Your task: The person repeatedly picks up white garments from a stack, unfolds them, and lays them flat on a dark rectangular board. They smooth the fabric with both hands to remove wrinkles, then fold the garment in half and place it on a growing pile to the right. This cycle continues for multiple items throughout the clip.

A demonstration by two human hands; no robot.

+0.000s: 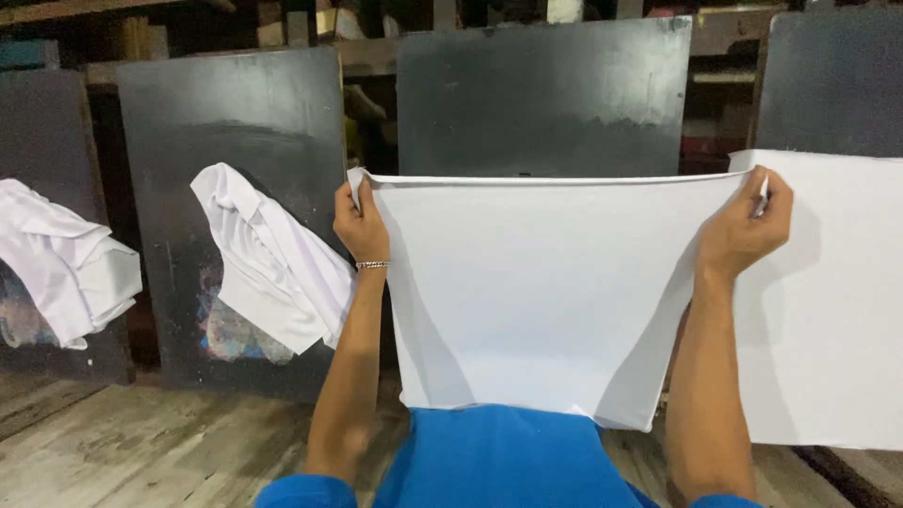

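Spreading step: left hand [360,223] and right hand [745,226] each pinch a top corner of white fabric [536,292], stretched over black platen [544,94]. Next needs even lowering, edges aligned.

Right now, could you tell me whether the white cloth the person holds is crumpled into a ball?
No: the white cloth is stretched flat between the left hand and the right hand, each gripping a top corner.
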